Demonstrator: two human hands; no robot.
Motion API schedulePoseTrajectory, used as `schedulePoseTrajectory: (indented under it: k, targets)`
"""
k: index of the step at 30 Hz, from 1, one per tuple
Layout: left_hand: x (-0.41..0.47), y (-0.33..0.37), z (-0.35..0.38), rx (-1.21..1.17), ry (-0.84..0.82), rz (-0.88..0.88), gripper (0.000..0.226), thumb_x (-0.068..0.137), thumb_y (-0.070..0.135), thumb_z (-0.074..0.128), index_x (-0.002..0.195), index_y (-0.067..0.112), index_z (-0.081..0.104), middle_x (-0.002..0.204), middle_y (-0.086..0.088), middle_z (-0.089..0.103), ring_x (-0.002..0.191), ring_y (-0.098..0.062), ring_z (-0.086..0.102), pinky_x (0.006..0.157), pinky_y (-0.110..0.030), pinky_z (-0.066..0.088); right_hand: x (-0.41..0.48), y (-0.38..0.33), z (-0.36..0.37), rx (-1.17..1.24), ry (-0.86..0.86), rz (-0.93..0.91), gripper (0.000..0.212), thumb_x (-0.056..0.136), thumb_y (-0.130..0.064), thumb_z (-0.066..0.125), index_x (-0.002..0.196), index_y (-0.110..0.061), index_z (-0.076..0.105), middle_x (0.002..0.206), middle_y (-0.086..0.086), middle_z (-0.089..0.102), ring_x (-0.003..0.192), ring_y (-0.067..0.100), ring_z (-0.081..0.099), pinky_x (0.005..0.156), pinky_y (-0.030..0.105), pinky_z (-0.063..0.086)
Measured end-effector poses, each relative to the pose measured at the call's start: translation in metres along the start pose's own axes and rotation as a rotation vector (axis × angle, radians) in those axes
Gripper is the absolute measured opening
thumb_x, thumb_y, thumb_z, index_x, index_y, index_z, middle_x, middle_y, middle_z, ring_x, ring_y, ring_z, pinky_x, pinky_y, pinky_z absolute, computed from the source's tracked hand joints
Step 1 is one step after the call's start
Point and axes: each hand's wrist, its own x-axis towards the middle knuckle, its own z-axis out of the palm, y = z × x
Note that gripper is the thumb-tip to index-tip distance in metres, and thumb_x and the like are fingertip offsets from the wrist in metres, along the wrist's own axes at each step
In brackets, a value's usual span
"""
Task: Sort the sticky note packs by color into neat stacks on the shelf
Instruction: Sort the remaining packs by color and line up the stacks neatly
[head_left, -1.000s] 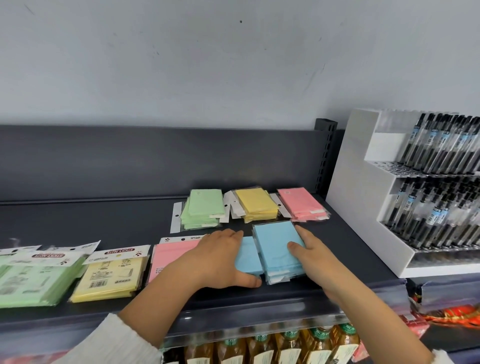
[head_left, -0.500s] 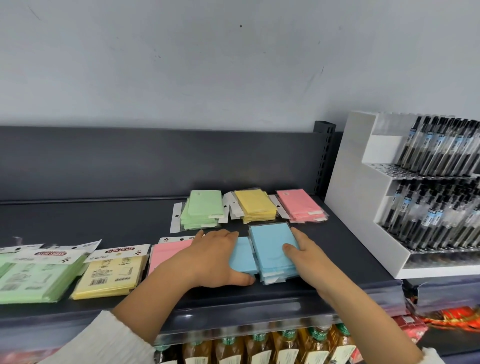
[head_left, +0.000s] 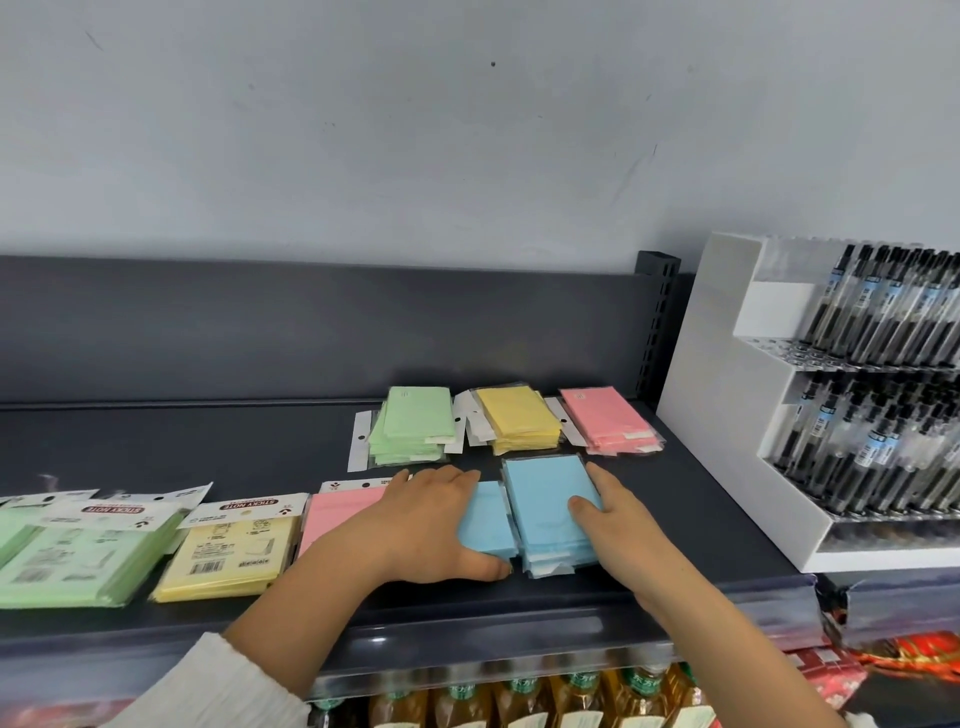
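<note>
"STICKY NOTE" on yellow pack header (head_left: 253, 506)

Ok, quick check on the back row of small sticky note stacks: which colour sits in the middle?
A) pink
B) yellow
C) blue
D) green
B: the yellow stack lies between the green stack on its left and the pink stack on its right, all at the back of the shelf.
</note>
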Motion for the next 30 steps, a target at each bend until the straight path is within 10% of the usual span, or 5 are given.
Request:
schedulePoseTrajectory:
  k: [16,21,30]
  targets:
    - [-0.004,0.001,-0.003,0.017,-0.066,-0.018,0.107,0.076,0.070,0.055,0.151,0.018,0.001,0.157,0.000,0.013,0.143,-0.018,0.013,0.118,-0.039,0.009,0.009,0.001,-0.002,-0.042,-0.022,0.078,0.053,0.090,-0.018,0.045,0.141,-0.027,0.032,0.137,0.003,0.045,0.118,0.020,0.047,0.087,0.034,0.048]
    - [-0.009,0.006,-0.009,-0.005,-0.023,0.005,0.117,0.073,0.077,0.049,0.148,0.019,-0.020,0.158,0.003,-0.016,0.145,-0.012,-0.014,0.119,-0.044,-0.004,0.027,-0.027,-0.036,-0.103,0.249,-0.038,0.052,0.089,-0.007,0.053,0.138,-0.009,0.037,0.135,0.012,0.047,0.124,0.027,0.041,0.091,0.031,0.036]
    - [0.036,0.061,-0.049,-0.108,0.143,0.211,0.040,0.100,0.036,0.038,0.132,0.013,0.043,0.134,-0.004,0.048,0.124,-0.023,0.044,0.100,-0.034,0.036,0.093,-0.027,-0.073,-0.016,0.230,0.205,0.041,0.095,-0.018,0.051,0.127,0.007,0.044,0.117,0.020,0.053,0.107,0.034,0.053,0.085,0.036,0.044]
